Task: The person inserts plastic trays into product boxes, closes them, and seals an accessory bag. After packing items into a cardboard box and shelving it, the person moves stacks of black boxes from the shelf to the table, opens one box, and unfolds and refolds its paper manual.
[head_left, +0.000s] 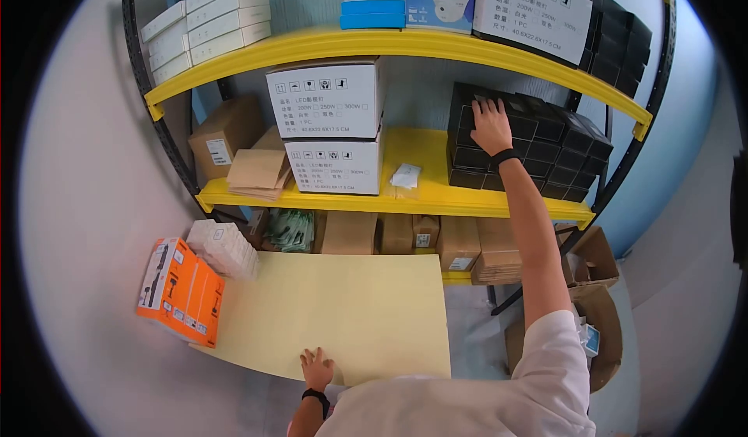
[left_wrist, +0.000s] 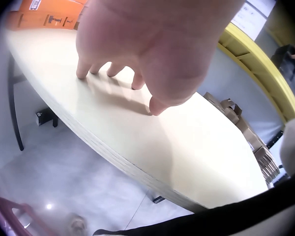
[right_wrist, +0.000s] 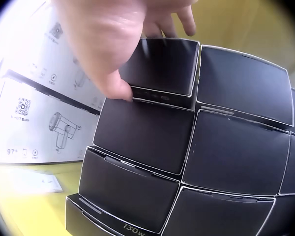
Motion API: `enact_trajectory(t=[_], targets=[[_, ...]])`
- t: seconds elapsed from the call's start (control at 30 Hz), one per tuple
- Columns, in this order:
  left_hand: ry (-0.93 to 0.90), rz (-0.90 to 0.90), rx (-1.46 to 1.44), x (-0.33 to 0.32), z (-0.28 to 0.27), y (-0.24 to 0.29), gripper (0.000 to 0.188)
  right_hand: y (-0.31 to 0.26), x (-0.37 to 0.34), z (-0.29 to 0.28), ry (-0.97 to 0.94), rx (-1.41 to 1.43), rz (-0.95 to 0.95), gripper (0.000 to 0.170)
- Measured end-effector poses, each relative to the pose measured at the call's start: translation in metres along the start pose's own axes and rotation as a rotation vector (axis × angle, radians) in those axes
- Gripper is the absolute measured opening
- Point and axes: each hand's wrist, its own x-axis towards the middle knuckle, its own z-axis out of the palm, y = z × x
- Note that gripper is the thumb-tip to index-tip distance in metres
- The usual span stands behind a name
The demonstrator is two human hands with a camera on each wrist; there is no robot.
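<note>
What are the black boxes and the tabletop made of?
Black boxes: probably cardboard, dark and smooth, since tucked flaps and pale edges show. Tabletop: perhaps plywood or similar board, pale and smooth; its side edge shows streaky lines.

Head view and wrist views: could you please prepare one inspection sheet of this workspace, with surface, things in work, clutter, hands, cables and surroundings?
Surface: table, pale top.
Job's things: black boxes, stacked at the right of the middle shelf.
Clutter: orange box and white packs at the table's left end; small white packet on the middle shelf.
Left hand: fingertips rest on the table.
Right hand: appears to grip the top black box, thumb at its lower edge.
Cables: nothing seen.
Surroundings: yellow-beamed rack; white cartons on the middle shelf; open brown carton at right.
</note>
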Motion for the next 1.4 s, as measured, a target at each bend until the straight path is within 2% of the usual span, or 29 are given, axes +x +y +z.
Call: enact_trajectory(t=[0.13, 0.2, 0.23, 0.27, 0.3, 0.33, 0.4, 0.43, 0.47, 0.5, 0.53, 0.57, 0.63, 0.7, 0.73, 0.8, 0.83, 0.9, 1.03, 1.1, 1.17, 1.4], targets=[[-0.008, 0.016, 0.036, 0.001, 0.007, -0.006, 0.065, -0.001, -0.008, -0.021, 0.075, 0.057, 0.021, 0.063], [-0.035, 0.034, 0.02, 0.002, -0.001, -0.002, 0.067, -0.011, -0.023, -0.049, 0.31, 0.134, -0.042, 0.064], [-0.049, 0.045, 0.005, 0.003, -0.009, 0.001, 0.068, -0.019, -0.035, -0.067, 0.29, 0.138, -0.042, 0.064], [-0.124, 0.032, 0.085, 0.006, -0.022, 0.008, 0.072, -0.031, -0.051, -0.088, 0.35, 0.27, -0.033, 0.064], [-0.218, 0.025, -0.097, 0.017, -0.028, 0.013, 0.073, -0.044, -0.068, -0.109, 0.41, 0.405, -0.023, 0.064], [-0.312, 0.009, -0.279, 0.031, -0.038, 0.019, 0.074, -0.058, -0.089, -0.133, 0.384, 0.516, 0.017, 0.065], [-0.164, 0.11, -0.434, 0.045, -0.101, 0.082, 0.07, -0.088, -0.137, -0.174, 0.279, 0.728, 0.12, 0.067], [-0.099, 0.173, -0.628, 0.058, -0.105, 0.094, 0.063, -0.103, -0.162, -0.188, 0.198, 0.827, 0.187, 0.069], [-0.133, 0.17, -0.836, 0.057, -0.152, 0.134, 0.056, -0.118, -0.187, -0.196, 0.091, 0.967, 0.216, 0.068], [-0.15, 0.22, -1.073, 0.074, -0.144, 0.135, 0.053, -0.131, -0.209, -0.203, -0.018, 1.103, 0.249, 0.067], [-0.262, 0.13, -1.216, 0.073, -0.185, 0.165, 0.055, -0.143, -0.23, -0.205, -0.167, 1.207, 0.255, 0.065], [-0.347, 0.053, -1.313, 0.075, -0.197, 0.179, 0.056, -0.154, -0.248, -0.202, -0.313, 1.306, 0.255, 0.063], [-0.623, -0.055, -1.412, 0.09, -0.189, 0.186, 0.067, -0.177, -0.282, -0.185, -0.481, 1.492, 0.196, 0.065], [-1.104, -0.276, -1.483, 0.106, -0.169, 0.176, 0.07, -0.194, -0.303, -0.181, -0.503, 1.573, 0.193, 0.062], [-1.096, -0.28, -1.481, 0.102, -0.175, 0.176, 0.07, -0.196, -0.307, -0.18, -0.502, 1.581, 0.191, 0.062], [-1.129, -0.363, -1.383, 0.098, -0.187, 0.181, 0.066, -0.198, -0.315, -0.178, -0.507, 1.428, 0.04, 0.063], [-1.144, -0.362, -1.365, 0.1, -0.185, 0.179, 0.066, -0.199, -0.32, -0.177, -0.504, 1.425, 0.062, 0.063], [-1.04, -0.132, -1.1, 0.108, -0.172, 0.171, 0.059, -0.203, -0.332, -0.175, -0.475, 1.307, 0.034, 0.066], [-1.018, -0.152, -1.22, 0.115, -0.137, 0.168, 0.048, -0.219, -0.353, -0.165, -0.418, 1.216, 0.052, 0.07], [-0.864, -0.263, -1.282, 0.108, -0.13, 0.173, 0.038, -0.223, -0.358, -0.167, -0.413, 1.21, 0.058, 0.069], [-0.79, -0.317, -1.283, 0.101, -0.134, 0.183, 0.036, -0.223, -0.357, -0.169, -0.408, 1.207, 0.057, 0.069], [-0.808, -0.267, -1.272, 0.096, -0.139, 0.192, 0.049, -0.218, -0.343, -0.186, -0.342, 1.26, -0.067, 0.06]])
